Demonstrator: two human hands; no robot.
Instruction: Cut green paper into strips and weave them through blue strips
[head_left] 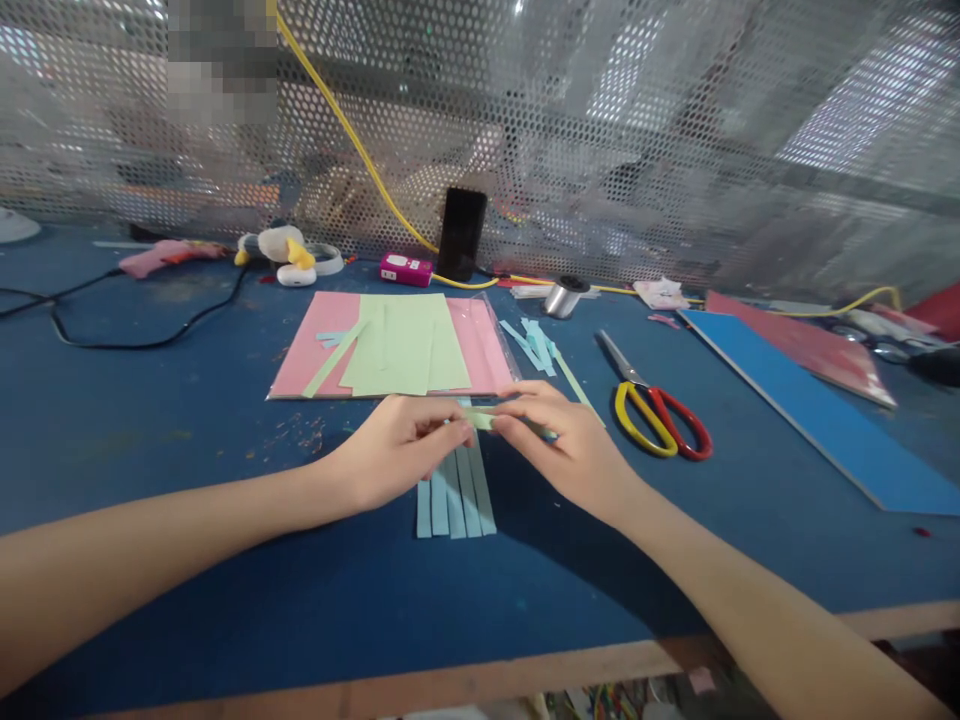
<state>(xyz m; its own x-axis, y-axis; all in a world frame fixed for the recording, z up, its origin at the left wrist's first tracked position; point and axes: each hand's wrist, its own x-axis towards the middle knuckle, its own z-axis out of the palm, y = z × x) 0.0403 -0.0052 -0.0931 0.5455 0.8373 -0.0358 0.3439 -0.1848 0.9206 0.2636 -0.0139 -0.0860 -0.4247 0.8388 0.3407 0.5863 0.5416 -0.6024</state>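
Note:
My left hand [397, 455] and my right hand [562, 445] meet above the blue work surface [187, 450], their fingertips pinching a pale green paper strip [481, 421] between them. Under my left hand lie several parallel pale blue-green paper strips [454, 497], their upper ends hidden by my fingers. Just beyond my hands is a stack of pink and pale green paper sheets [390, 345] in a clear plastic sleeve. More loose strips [532, 345] lie beside the stack, near my right hand.
Red-and-yellow-handled scissors [656, 410] lie to the right, beyond them a blue board [817, 400] and a red board [802, 345]. At the back are a silver spool [564, 297], a standing black phone [461, 235], a pink box [405, 269], a plush toy [281, 250], and cables before a perforated metal screen [600, 120].

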